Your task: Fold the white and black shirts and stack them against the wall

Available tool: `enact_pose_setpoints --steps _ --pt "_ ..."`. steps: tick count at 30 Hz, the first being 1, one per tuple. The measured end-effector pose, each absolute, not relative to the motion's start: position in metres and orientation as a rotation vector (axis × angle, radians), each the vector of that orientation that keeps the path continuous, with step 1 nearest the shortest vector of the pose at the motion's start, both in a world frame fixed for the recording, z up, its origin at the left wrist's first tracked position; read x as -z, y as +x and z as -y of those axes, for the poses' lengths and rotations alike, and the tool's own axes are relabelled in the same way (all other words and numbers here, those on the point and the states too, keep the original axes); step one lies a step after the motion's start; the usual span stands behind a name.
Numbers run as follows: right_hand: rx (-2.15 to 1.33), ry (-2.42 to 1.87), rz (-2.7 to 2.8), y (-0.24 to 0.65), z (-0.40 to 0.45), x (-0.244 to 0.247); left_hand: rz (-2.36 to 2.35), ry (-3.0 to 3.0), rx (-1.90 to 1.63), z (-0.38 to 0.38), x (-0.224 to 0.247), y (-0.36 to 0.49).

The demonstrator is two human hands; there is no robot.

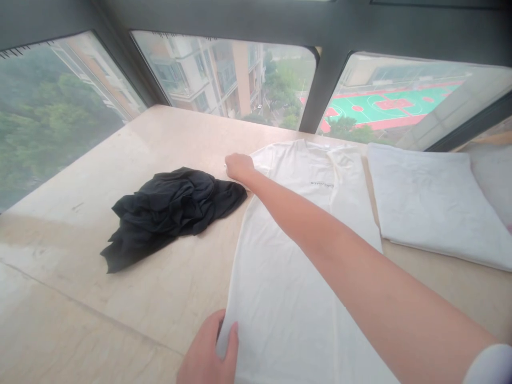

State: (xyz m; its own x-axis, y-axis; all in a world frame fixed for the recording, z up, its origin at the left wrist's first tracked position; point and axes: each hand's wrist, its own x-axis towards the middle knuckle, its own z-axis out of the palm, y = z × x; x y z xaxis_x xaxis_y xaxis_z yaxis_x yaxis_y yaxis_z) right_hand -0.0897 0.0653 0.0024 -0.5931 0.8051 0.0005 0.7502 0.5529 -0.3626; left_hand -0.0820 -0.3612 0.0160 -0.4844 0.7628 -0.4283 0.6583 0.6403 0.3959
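Hands (210,349) (240,167) on shirt (284,304), ledge (64,250) by windows (228,80)

R arm (340,248) hides pt of white tee (276,290); btm cut off.

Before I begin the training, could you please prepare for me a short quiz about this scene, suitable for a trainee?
1. True or false: the dark cloth lies crumpled beside the white shirt.
2. Which hand is farther from the camera? A) left B) right
3. Fill the gap: the left hand grips the white shirt by its side ____.

Key:
1. True.
2. B, the right hand, at the sleeve.
3. Edge.
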Motion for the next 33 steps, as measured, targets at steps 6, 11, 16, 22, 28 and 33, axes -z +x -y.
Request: enact_pose_setpoints --steps 6,11,16,22,28,33 --pt "-0.681 -1.401 2.257 -0.061 -0.087 -0.013 -2.149 1.601 -0.825 0.264 -0.025 -0.094" --pt "-1.070 -1.254 1.972 -0.039 -0.092 -0.017 -2.164 1.711 -1.126 0.109 -0.023 -0.112" --pt "-1.285 -1.203 1.731 -0.028 -0.099 -0.019 -2.260 1.575 -0.786 0.022 -0.015 -0.120" --pt "-1.337 -1.309 1.589 -0.028 -0.104 -0.016 -2.442 1.602 -0.818 0.038 -0.014 -0.126" --pt "-1.487 -1.299 1.623 -0.041 -0.092 -0.010 -2.401 1.481 -0.701 0.054 -0.002 -0.129" --pt "-1.118 -1.332 1.848 -0.025 -0.094 0.002 -2.333 1.388 -0.753 0.051 0.011 -0.140"
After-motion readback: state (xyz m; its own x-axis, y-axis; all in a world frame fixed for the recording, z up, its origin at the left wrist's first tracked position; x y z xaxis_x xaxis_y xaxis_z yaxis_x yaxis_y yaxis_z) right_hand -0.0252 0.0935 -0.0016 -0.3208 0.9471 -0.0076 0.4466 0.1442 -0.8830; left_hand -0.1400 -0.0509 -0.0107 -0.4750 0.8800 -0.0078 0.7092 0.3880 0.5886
